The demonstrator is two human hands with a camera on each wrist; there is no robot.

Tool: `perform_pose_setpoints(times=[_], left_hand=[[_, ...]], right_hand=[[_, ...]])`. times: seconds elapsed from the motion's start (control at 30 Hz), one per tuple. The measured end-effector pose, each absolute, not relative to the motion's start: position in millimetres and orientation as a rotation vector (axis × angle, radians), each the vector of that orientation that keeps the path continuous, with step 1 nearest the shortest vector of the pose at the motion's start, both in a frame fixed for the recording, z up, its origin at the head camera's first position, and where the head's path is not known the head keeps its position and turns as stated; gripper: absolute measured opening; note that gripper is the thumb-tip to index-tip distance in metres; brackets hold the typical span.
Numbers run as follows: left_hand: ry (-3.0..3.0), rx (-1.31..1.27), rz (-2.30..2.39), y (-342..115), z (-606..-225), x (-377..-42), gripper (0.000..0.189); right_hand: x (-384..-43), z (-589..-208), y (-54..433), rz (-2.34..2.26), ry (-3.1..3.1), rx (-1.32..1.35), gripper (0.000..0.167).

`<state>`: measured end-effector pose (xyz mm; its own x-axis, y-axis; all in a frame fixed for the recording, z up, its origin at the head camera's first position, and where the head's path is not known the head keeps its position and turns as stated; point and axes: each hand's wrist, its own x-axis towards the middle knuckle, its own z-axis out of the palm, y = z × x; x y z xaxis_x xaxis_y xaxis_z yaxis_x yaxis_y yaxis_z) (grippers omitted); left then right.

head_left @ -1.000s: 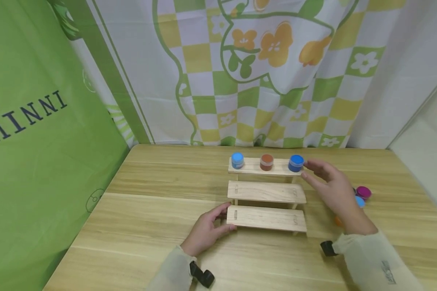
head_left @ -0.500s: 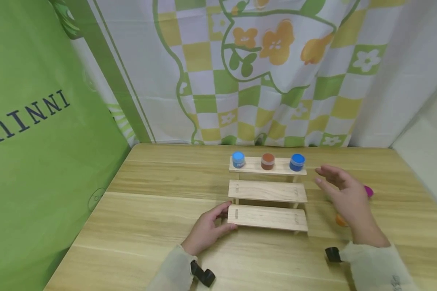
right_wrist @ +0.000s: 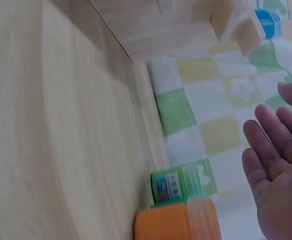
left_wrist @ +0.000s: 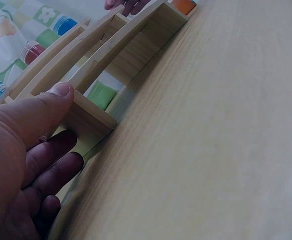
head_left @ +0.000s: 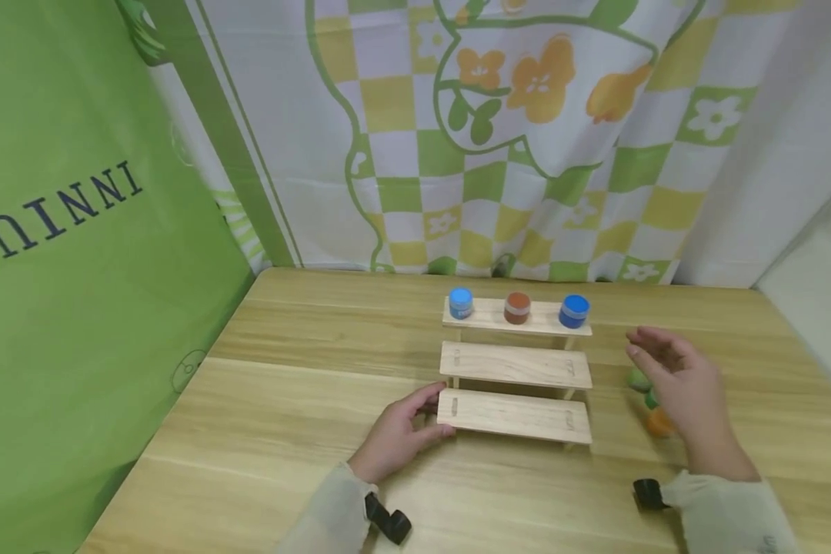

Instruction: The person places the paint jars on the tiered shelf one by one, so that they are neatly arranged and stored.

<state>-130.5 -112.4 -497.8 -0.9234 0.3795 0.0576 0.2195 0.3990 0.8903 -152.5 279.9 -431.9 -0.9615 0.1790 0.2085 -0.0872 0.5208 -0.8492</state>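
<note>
A three-step wooden display rack stands on the table. On its top step sit a light blue paint pot, a reddish-brown paint pot and a dark blue paint pot, spaced apart. My left hand holds the left end of the lowest step, thumb on its front corner and fingers at the side, as the left wrist view also shows. My right hand hovers to the right of the rack with nothing in it, fingers loosely bent, palm towards the rack.
Under and beside the right hand stand an orange paint pot and a green paint pot, with another green one partly hidden. A patterned curtain hangs behind the table; green cloth hangs at the left.
My right hand has drawn away from the dark blue pot, moving right and back over the loose pots. The left hand stays at the rack. The view has shifted slightly.
</note>
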Motion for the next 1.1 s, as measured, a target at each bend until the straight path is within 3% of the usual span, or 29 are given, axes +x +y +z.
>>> perform_pose_setpoints(times=[0.73, 1.1], left_hand=[[2.514, 0.521, 1.53, -112, -499, -129, 0.071], [2.511, 0.528, 1.535, -112, -497, -129, 0.071]], right_hand=[[-153, -455, 330, 1.575, -2.229, -0.395, 0.025], [-150, -461, 345, 1.646, -2.194, -0.558, 0.035]])
